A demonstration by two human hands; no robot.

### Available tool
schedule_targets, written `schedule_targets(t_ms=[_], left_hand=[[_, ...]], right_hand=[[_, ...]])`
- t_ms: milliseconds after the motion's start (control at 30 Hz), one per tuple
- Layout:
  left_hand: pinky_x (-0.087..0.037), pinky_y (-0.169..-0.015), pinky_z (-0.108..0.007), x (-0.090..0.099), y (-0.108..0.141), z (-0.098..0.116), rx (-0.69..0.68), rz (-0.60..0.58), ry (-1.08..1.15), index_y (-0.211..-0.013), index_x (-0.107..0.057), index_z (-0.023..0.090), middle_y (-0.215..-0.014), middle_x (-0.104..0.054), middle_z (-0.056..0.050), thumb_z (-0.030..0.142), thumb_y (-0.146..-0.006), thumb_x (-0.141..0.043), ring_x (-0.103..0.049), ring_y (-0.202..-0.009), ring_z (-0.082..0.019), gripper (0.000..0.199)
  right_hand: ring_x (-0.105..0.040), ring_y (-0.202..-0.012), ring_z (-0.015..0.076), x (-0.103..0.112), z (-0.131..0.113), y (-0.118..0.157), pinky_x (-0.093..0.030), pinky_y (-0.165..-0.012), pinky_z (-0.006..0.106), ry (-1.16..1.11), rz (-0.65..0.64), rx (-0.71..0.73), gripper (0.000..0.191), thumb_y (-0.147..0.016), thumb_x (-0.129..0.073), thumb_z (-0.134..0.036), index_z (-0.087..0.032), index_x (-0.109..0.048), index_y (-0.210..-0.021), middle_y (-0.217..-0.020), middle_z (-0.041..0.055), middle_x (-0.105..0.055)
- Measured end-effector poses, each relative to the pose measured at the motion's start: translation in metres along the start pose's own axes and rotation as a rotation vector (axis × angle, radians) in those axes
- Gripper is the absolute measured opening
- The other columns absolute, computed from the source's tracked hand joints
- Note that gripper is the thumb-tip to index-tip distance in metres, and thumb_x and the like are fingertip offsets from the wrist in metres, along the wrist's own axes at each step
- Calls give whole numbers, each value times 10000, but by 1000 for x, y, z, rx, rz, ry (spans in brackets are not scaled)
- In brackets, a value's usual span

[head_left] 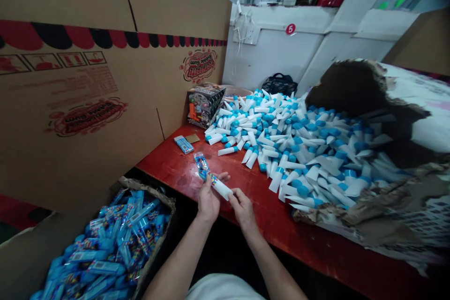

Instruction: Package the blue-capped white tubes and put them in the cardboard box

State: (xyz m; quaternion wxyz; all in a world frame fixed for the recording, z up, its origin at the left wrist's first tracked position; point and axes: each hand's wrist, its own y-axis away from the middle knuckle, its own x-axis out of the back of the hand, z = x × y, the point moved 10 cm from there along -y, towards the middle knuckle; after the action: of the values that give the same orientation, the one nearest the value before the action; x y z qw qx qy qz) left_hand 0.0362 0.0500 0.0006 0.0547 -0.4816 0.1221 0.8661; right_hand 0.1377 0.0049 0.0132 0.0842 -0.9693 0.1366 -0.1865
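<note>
A white tube with a colorful printed label partly over it is held between my two hands above the red table. My left hand grips the label end, thumb on top, some fingers stretched out behind it. My right hand pinches the tube's white end between thumb and fingers. A clear and blue printed wrapper extends from the far end of the tube. Behind it on the table lie a stack of blue printed wrappers and a small brown card.
White tubes with blue caps are heaped at the right, spilling from a torn sack. A box of wrapped blue tubes stands lower left. A large cardboard carton borders the left; a dark printed box and black bag sit behind.
</note>
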Motion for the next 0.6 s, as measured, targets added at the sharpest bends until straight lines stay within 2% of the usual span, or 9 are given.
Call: schedule_targets(t_ms=[67, 167, 233, 333, 433, 500, 600], left_hand=[[-443, -901, -394, 2, 4, -8, 7, -9, -31, -872, -655, 151, -932, -712, -106, 485, -786, -614, -631, -1001, -274, 348], [-451, -871, -375, 8, 14, -33, 82, -19, -130, -872, -682, 123, -915, -706, -119, 453, -786, -620, -631, -971, -276, 346], [-454, -854, -352, 13, 16, -41, 126, -15, -175, -897, -687, 116, -909, -701, -109, 376, -758, -666, -635, -933, -254, 295], [-460, -843, -348, 18, 9, -24, 103, 39, -67, -934, -662, 154, -908, -692, -73, 287, -724, -702, -639, -888, -220, 252], [-479, -809, -385, 15, -1, -3, 119, 33, 106, -903, -630, 176, -804, -667, -46, 275, -753, -665, -641, -783, -208, 183], [-492, -771, -391, 13, -3, 1, 171, 24, 161, -882, -617, 173, -735, -634, -30, 258, -771, -641, -621, -695, -188, 141], [-499, -741, -378, 16, 1, -3, 210, 38, 195, -873, -608, 166, -736, -616, -28, 241, -788, -618, -600, -671, -171, 114]], right_hand=[[-466, -535, 128, -7, 16, 1, -373, -518, 232, -91, -41, -107, 343, -847, -466, -462, -185, -557, -666, -564, -29, -499], [-448, -557, 118, -10, 18, 0, -345, -518, 222, -179, -22, -134, 326, -819, -506, -468, -185, -545, -663, -605, -31, -513], [-439, -551, 114, -13, 16, -1, -333, -510, 220, -214, -37, -149, 323, -816, -517, -470, -186, -543, -665, -599, -35, -505], [-403, -499, 103, -17, 16, -1, -303, -483, 220, -225, -109, -183, 343, -818, -530, -481, -188, -528, -640, -533, -51, -451], [-423, -506, 104, -28, 14, 4, -321, -499, 225, -281, -253, -179, 335, -799, -561, -491, -181, -560, -671, -557, -42, -485], [-430, -517, 106, -35, 13, 9, -329, -502, 225, -362, -325, -192, 331, -761, -608, -498, -181, -565, -679, -565, -40, -494], [-403, -503, 96, -38, 19, 13, -320, -493, 221, -442, -304, -249, 353, -711, -665, -495, -184, -523, -623, -536, -50, -463]])
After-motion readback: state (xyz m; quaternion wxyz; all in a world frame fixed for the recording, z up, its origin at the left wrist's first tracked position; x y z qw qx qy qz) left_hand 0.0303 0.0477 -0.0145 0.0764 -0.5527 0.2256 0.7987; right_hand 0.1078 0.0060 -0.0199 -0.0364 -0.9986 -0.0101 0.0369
